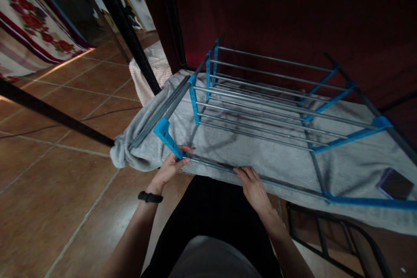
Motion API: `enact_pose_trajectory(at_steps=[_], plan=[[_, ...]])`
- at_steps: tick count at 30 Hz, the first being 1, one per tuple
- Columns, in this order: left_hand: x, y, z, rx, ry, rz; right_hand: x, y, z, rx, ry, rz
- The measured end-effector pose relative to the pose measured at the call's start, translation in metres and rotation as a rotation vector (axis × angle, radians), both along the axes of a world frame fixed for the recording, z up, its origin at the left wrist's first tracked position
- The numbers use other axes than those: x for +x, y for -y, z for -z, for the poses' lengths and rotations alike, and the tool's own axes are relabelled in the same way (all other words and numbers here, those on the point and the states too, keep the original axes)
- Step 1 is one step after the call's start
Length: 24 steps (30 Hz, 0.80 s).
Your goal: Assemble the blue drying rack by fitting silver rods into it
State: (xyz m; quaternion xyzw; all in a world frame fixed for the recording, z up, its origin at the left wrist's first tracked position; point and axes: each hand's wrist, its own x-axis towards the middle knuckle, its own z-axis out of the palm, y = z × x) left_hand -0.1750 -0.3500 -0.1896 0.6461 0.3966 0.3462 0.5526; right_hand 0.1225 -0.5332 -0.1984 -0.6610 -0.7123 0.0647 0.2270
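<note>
A rack (257, 97) of grey metal tubes and blue plastic connectors lies across a surface covered with a grey blanket. My left hand (172, 166) pinches the front corner, where the lower end of a blue connector (168, 139) meets the near metal tube (211, 164). Part of that joint is hidden by the fingers. Further right, my right hand (253, 186) has its fingers closed over the same tube, with the thumb out of sight underneath. The tube's right end runs to another blue connector (368, 201).
The grey blanket (254, 152) is bunched at its left end. A dark phone-like object (395, 183) lies on it at right. Black metal posts (122, 26) stand at left, a dark red curtain (276, 13) hangs behind, and a black metal frame (322, 234) is below right.
</note>
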Motion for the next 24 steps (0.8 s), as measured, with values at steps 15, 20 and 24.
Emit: enact_pose_trajectory(at_steps=[15, 20, 24], plan=[[-0.005, -0.001, 0.012, 0.037, -0.078, 0.044, 0.000, 0.000, 0.013, 0.015, 0.032, 0.013], [-0.006, -0.003, 0.011, 0.060, -0.093, 0.071, 0.000, -0.001, 0.013, -0.008, 0.010, 0.006], [-0.007, -0.004, 0.013, 0.050, -0.092, 0.072, 0.000, -0.001, 0.012, -0.021, 0.004, 0.006]])
